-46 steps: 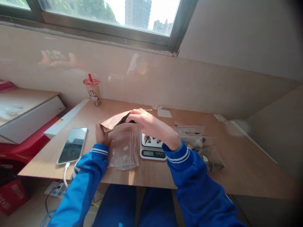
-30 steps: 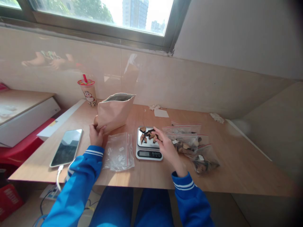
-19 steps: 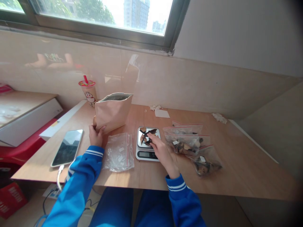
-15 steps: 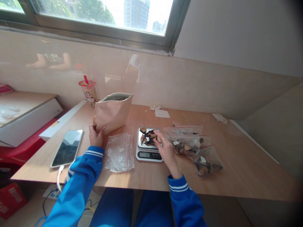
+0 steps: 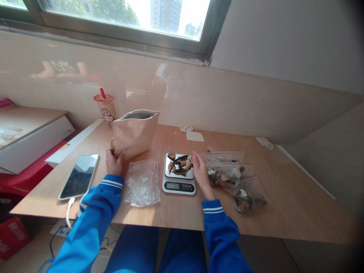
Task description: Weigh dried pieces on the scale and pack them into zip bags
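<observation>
My left hand (image 5: 114,161) pinches the lower left corner of a brown kraft pouch (image 5: 135,134), which stands upright with its mouth gaping. At the right edge of a small digital scale (image 5: 179,185) is my right hand (image 5: 201,171). Its fingers are stretched out, with nothing visible in them, beside dried brown and black pieces (image 5: 182,163) spread on the scale's plate. Whether the fingertips touch the pieces or the plate's edge, I cannot tell. Clear zip bags (image 5: 142,184) lie flat between the pouch and the scale.
Several zip bags of dried pieces (image 5: 247,197) lie on the right. A phone (image 5: 79,176) with a white cable is on the left. Behind the pouch stands a drink cup (image 5: 106,110) with a red straw. A white paper (image 5: 195,136) and crumpled tissue (image 5: 264,143) lie near the wall.
My right hand has moved from over the dried pieces to the scale's right edge, uncovering the pieces. The left hand keeps its hold on the pouch.
</observation>
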`<state>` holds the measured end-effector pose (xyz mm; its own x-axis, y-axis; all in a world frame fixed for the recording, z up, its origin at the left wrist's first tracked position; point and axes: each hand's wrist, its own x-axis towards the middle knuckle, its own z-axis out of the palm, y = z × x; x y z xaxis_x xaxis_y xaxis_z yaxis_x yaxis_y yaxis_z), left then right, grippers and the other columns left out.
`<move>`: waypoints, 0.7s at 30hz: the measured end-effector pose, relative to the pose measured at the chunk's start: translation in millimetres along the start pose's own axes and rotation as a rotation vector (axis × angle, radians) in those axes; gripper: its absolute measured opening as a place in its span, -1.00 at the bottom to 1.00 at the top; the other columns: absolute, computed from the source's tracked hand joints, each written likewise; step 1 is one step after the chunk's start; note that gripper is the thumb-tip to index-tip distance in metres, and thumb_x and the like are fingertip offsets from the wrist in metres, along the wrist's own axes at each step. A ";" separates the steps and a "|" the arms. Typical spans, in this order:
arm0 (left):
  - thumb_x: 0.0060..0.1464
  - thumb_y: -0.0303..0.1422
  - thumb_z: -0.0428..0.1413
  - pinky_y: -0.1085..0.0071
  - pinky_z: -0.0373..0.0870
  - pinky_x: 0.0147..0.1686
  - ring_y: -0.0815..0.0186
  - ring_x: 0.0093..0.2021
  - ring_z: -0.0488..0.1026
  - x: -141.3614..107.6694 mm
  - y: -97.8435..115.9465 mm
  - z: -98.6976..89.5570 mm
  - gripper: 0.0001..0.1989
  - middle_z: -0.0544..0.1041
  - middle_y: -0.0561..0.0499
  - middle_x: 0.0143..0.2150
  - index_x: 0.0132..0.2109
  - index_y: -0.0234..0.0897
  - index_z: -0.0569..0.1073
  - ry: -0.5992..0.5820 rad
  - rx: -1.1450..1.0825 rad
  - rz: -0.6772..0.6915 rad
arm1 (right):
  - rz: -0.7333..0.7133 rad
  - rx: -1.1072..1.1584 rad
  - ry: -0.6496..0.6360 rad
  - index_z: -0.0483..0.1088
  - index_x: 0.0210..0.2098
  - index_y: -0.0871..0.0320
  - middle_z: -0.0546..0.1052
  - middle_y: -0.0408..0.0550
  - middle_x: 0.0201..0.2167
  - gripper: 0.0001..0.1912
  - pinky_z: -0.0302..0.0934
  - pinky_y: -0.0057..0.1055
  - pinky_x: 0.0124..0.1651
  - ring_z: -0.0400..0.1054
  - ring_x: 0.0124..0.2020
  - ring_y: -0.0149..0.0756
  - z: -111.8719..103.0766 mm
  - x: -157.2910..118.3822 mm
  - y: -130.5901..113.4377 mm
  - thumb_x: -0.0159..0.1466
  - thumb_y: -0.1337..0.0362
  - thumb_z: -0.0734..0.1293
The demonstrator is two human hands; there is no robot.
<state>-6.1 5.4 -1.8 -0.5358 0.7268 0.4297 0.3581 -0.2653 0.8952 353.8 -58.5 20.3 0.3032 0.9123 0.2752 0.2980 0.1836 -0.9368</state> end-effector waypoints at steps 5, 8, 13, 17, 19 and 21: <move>-0.21 -0.18 0.33 0.30 0.41 -0.32 0.27 -0.38 0.36 -1.1 5.5 -0.7 -0.58 0.36 0.05 -0.41 -0.30 -0.18 0.27 0.016 0.009 -0.003 | -0.006 -0.031 0.041 0.36 0.12 0.18 0.41 0.17 0.16 -0.44 0.15 -0.06 0.25 0.28 0.21 -0.11 -14.8 -10.9 -3.2 0.34 -0.08 0.12; -0.23 -0.17 0.34 0.36 0.37 -0.38 0.31 -0.41 0.32 -3.6 15.0 -1.4 -0.58 0.35 0.07 -0.43 -0.32 -0.20 0.29 0.029 0.034 -0.018 | -0.026 0.003 0.065 0.33 0.11 0.17 0.42 0.18 0.15 -0.49 0.16 -0.06 0.25 0.30 0.19 -0.11 -16.3 -17.4 -11.0 0.34 -0.01 0.15; -0.28 -0.11 0.33 0.43 0.31 -0.45 0.36 -0.42 0.29 -5.5 25.9 -2.3 -0.54 0.32 0.11 -0.43 -0.33 -0.25 0.32 0.085 0.051 0.004 | -0.200 -0.050 0.159 0.33 0.07 0.16 0.41 0.15 0.13 -0.62 0.18 -0.10 0.23 0.30 0.17 -0.15 -11.6 -7.8 -70.7 0.34 0.14 0.18; -0.28 -0.15 0.29 0.47 0.27 -0.51 0.41 -0.47 0.29 -6.5 23.0 -2.7 -0.57 0.36 0.11 -0.43 -0.28 -0.27 0.34 0.087 0.029 0.063 | -0.504 -0.037 -0.009 0.37 -0.02 0.09 0.48 0.01 -0.03 -0.74 0.23 -0.22 0.17 0.36 0.04 -0.27 -1.5 3.8 -155.1 0.39 0.26 0.13; -0.25 -0.17 0.27 0.47 0.29 -0.51 0.39 -0.44 0.35 -8.9 22.3 -2.0 -0.59 0.43 0.07 -0.38 -0.26 -0.28 0.36 0.084 -0.017 0.130 | -0.677 -0.108 -0.222 0.40 -0.08 0.07 0.48 -0.04 -0.09 -0.75 0.25 -0.26 0.12 0.36 0.00 -0.29 8.1 5.1 -189.4 0.40 0.31 0.12; -0.21 -0.18 0.26 0.47 0.34 -0.48 0.32 -0.34 0.44 -12.2 23.9 -0.9 -0.59 0.49 0.00 -0.30 -0.22 -0.30 0.39 0.086 -0.063 0.203 | -0.803 -0.209 -0.394 0.42 -0.14 0.08 0.49 -0.05 -0.16 -0.76 0.26 -0.30 0.07 0.37 -0.05 -0.30 19.2 5.6 -210.2 0.39 0.36 0.13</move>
<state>8.3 -10.4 14.5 -0.5216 0.5984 0.6082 0.4183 -0.4420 0.7935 275.5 -85.0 214.6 -0.3851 0.6051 0.6969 0.4547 0.7815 -0.4272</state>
